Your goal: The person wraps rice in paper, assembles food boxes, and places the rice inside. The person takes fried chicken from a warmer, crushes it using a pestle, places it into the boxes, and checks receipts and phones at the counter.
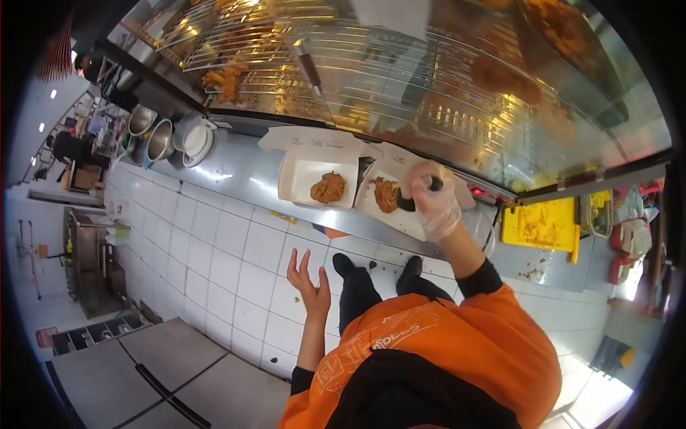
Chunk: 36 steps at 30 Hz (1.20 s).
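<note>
My right hand, in a clear plastic glove, is closed around what look like black tongs, mostly hidden by the hand. Their dark end is beside a piece of fried chicken in the right open cardboard box. In the left open cardboard box lies another piece of fried chicken. Bare and empty, my left hand hangs over the floor in front of the counter, fingers apart.
Behind the boxes stands a glass display case with wire racks of fried chicken. Metal bowls sit on the counter's left end. On the right are a yellow cutting board and scattered crumbs. A steel cabinet is at lower left.
</note>
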Available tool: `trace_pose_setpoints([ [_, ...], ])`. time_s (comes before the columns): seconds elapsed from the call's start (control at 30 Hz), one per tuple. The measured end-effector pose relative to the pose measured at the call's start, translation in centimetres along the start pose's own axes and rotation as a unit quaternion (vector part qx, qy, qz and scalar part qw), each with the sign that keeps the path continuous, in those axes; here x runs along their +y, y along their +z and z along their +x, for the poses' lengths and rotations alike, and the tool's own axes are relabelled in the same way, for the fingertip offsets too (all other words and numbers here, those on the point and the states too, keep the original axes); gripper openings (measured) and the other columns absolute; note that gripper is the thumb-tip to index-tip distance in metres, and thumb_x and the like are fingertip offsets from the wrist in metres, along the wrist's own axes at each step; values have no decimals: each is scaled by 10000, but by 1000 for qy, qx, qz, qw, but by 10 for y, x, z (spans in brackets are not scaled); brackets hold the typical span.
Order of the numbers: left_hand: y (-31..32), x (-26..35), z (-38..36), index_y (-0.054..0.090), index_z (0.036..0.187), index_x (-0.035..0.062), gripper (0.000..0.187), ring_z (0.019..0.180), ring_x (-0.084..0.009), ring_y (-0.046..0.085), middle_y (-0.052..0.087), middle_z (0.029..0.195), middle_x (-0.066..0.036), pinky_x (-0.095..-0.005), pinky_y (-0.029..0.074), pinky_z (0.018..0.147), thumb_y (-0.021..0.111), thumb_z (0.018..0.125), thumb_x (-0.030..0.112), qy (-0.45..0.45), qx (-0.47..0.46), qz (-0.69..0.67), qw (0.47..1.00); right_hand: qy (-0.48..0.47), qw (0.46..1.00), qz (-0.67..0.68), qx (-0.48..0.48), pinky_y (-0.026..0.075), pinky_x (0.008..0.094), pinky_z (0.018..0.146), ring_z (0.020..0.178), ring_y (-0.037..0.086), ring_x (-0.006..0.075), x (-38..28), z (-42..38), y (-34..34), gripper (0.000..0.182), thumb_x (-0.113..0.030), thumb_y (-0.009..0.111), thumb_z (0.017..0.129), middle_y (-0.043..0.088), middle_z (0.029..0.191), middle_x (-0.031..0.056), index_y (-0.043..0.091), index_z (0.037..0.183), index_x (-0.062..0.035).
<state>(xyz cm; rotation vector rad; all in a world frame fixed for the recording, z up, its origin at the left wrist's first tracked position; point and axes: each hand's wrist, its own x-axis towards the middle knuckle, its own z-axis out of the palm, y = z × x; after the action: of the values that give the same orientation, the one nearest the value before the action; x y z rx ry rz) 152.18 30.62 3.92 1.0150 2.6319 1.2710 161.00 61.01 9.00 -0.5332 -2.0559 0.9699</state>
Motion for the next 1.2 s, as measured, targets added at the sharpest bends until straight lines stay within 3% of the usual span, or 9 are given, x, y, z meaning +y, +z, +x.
trace_pose_setpoints([
  [0.03,-1,-7,-7,482,1363,63,484,1342,-376,295,315,1502,-190,-502,210,1099,583,889,47,-13,-3,-4,1000,-48,995,-84,7,474,298,610,644,575,148,18,-9,18,31,-56,627,781,614,731,56,597,789,-51],
  [0.1,-7,-12,-17,501,1344,62,464,1334,-371,311,364,1472,-191,-493,227,1093,586,887,51,-13,-20,-1,1000,77,990,-35,-115,457,283,561,588,565,150,45,-26,39,27,-41,597,794,582,670,46,573,782,-43],
  [0.33,-9,-13,-28,568,1274,70,398,1290,-350,369,424,1428,-153,-471,247,1085,585,877,40,-54,-20,-26,998,-28,986,162,-2,419,289,520,560,510,148,-39,28,14,68,-45,584,882,564,674,80,556,833,-8],
  [0.53,10,12,-4,564,1253,22,368,903,-253,629,644,1049,-134,-323,487,821,551,890,-39,-49,-101,-214,970,56,945,323,3,436,303,585,639,546,192,-4,17,61,107,-112,615,911,565,716,99,566,859,-33],
  [0.63,6,19,11,606,1199,27,291,937,-259,653,678,1046,-127,-333,498,852,573,911,-2,0,-136,-184,974,3,994,-36,-107,480,361,680,712,610,275,46,6,93,75,-84,637,754,614,769,108,618,813,-42],
  [0.77,-5,2,3,608,1185,21,298,903,-271,643,670,1002,-123,-359,494,820,550,896,-23,-15,-103,-183,978,-66,992,-45,-100,495,362,660,717,633,282,-4,27,78,153,-125,659,750,626,778,136,658,877,-41],
  [0.93,-19,-25,-15,631,1156,30,306,904,-270,647,680,976,-120,-359,494,820,552,874,-57,-15,-110,-140,984,124,975,70,-172,495,351,638,697,642,262,44,-2,96,83,-96,639,773,631,751,119,650,829,-36],
  [1.07,-28,-50,-33,629,1170,43,312,872,-262,642,678,976,-120,-349,495,811,546,883,-48,-69,-84,-101,989,123,960,223,-113,497,347,635,677,633,217,31,-2,63,41,-74,646,783,637,726,97,646,812,-45],
  [1.2,-18,-85,-57,609,1203,48,307,885,-243,638,668,1002,-131,-336,499,807,533,913,-15,-172,-100,-107,974,63,994,3,-94,482,347,617,631,589,202,34,-10,50,95,-120,607,821,619,719,85,615,793,-29],
])
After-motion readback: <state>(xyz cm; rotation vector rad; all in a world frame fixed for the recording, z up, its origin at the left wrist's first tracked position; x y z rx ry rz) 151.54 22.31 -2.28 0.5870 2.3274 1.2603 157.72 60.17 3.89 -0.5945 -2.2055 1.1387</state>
